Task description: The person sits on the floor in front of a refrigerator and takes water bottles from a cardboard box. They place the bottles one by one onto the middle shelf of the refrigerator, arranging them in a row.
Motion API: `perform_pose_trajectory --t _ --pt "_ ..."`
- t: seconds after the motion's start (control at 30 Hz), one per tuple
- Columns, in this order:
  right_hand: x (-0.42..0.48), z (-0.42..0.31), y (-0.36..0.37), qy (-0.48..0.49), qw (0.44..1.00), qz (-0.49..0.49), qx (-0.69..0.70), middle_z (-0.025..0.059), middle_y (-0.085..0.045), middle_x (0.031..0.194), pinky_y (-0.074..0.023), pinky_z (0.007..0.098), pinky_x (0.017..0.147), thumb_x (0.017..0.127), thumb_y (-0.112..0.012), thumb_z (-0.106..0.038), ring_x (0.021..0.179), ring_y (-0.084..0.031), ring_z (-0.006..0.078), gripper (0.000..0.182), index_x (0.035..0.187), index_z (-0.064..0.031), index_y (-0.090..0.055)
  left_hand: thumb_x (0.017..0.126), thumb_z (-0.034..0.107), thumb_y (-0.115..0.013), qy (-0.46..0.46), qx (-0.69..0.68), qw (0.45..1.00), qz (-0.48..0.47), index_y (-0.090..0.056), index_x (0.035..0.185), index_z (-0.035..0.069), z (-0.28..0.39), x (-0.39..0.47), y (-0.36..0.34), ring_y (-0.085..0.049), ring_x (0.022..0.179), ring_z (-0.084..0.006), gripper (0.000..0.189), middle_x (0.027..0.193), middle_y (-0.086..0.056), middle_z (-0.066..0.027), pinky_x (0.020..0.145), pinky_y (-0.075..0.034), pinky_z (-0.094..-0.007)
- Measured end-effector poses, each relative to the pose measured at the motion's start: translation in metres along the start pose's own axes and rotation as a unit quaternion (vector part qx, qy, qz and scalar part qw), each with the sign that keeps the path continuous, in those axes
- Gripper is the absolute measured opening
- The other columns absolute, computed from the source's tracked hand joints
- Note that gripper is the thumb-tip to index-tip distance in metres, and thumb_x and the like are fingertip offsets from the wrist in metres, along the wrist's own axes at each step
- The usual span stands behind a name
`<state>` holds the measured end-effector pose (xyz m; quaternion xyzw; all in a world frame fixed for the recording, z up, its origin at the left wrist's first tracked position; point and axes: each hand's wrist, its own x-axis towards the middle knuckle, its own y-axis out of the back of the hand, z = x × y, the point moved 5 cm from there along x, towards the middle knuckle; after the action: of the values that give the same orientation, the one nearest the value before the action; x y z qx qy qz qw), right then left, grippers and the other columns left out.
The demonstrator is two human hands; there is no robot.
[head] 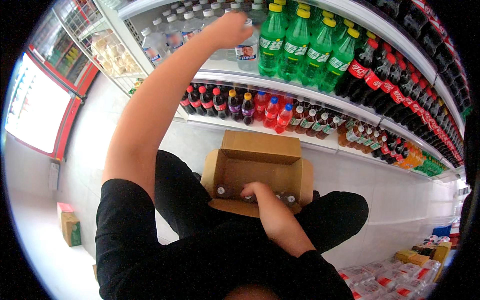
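My left hand is raised to the upper shelf, over the white-capped clear plastic bottles. Its fingers are at the cap of a clear bottle with a picture label, which stands upright beside the green Sprite bottles; whether they grip it is hard to tell. Down between my knees is an open cardboard box with its flaps folded out. Several white-capped bottles stand along its near side. My right hand reaches into the box, at the top of one of these bottles, its fingertips partly hidden.
A lower shelf holds small cola, red and brown drink bottles. Coca-Cola bottles continue to the right. A wire rack and a red-framed cooler are at left. Wrapped bottle packs lie at lower right, a small carton at lower left.
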<state>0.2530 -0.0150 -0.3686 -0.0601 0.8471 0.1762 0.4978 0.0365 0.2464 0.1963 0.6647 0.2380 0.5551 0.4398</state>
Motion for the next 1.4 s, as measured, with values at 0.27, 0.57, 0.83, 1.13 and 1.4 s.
perform_pose_trajectory --t 0.27,0.57,0.83,1.13,1.4 --pt "0.003 -0.007 0.001 0.012 0.998 -0.044 -0.042 0.0150 -0.038 0.163 -0.0387 0.0466 0.116 0.082 -0.066 -0.044 0.146 -0.042 0.0359 0.086 0.158 -0.0144 -0.040 0.089 0.043 -0.072 0.025 0.066 0.996 -0.046 -0.044 0.136 -0.004 0.001 0.011 -0.011 -0.066 0.106 -0.0498 0.071 0.111 -0.067 -0.0331 0.093 -0.055 -0.0545" --pt "0.050 0.021 -0.014 0.002 0.998 -0.055 -0.023 0.0080 -0.043 0.161 -0.0384 0.0507 0.117 0.087 -0.067 -0.056 0.144 -0.045 0.0351 0.078 0.152 -0.0163 -0.050 0.077 0.041 -0.085 0.082 0.124 0.981 -0.124 -0.036 0.148 0.010 0.029 0.016 -0.005 -0.071 0.105 -0.0425 0.092 0.115 -0.070 -0.0258 0.084 -0.059 -0.0549" --pt "0.058 0.037 -0.017 0.043 0.999 -0.001 0.015 0.0183 -0.051 0.153 -0.0412 0.0472 0.113 0.084 -0.068 -0.043 0.139 -0.050 0.0371 0.077 0.150 -0.0083 -0.050 0.089 0.024 -0.069 0.092 0.124 0.982 -0.110 -0.051 0.135 0.002 0.026 0.030 -0.016 -0.072 0.097 -0.0364 0.055 0.109 -0.073 -0.0176 0.081 -0.058 -0.0481" --pt "0.015 -0.001 -0.008 0.025 0.994 -0.085 -0.061 0.0182 -0.046 0.157 -0.0426 0.0472 0.113 0.081 -0.075 -0.048 0.140 -0.049 0.0367 0.090 0.154 -0.0065 -0.044 0.094 0.029 -0.067 0.142 0.158 0.972 -0.105 -0.045 0.140 0.007 0.036 0.008 -0.006 -0.071 0.096 -0.0422 0.055 0.109 -0.072 -0.0207 0.080 -0.057 -0.0528" --pt "0.003 -0.017 -0.006 -0.026 0.995 -0.079 -0.061 0.0189 -0.051 0.153 -0.0474 0.0483 0.107 0.077 -0.079 -0.035 0.134 -0.055 0.0368 0.089 0.154 -0.0069 -0.045 0.093 0.029 -0.065 0.042 -0.032 0.994 -0.100 -0.057 0.123 0.009 0.087 -0.152 -0.053 -0.071 0.083 -0.0406 0.037 0.105 -0.069 -0.0181 0.068 -0.058 -0.0542"
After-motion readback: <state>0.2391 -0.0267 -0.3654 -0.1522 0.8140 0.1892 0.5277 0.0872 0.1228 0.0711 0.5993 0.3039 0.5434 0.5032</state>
